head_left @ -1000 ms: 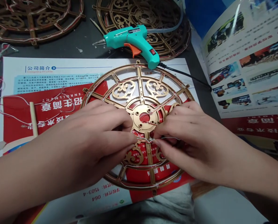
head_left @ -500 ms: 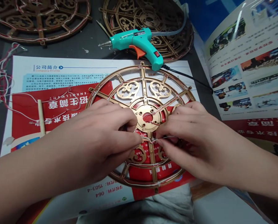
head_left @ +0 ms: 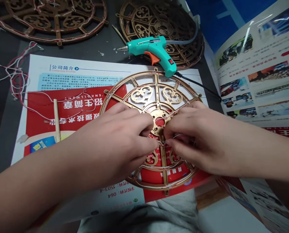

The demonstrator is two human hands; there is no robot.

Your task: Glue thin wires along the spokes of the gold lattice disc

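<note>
Poster [head_left: 69,74] bearing the gold frame [head_left: 156,85], flat, at centre. My left hand [head_left: 117,139] and right hand [head_left: 195,136] rest on its near half; the glue gun [head_left: 156,48] lies beyond its far rim. Both hands pinch shut on a thin wire [head_left: 161,142] at the near spoke, beside the hub. Risk, I judge: too hard a pull snaps the wire or shifts the frame.

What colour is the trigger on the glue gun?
Orange: the trigger stands out against the teal glue gun, best seen in the head view.
</note>
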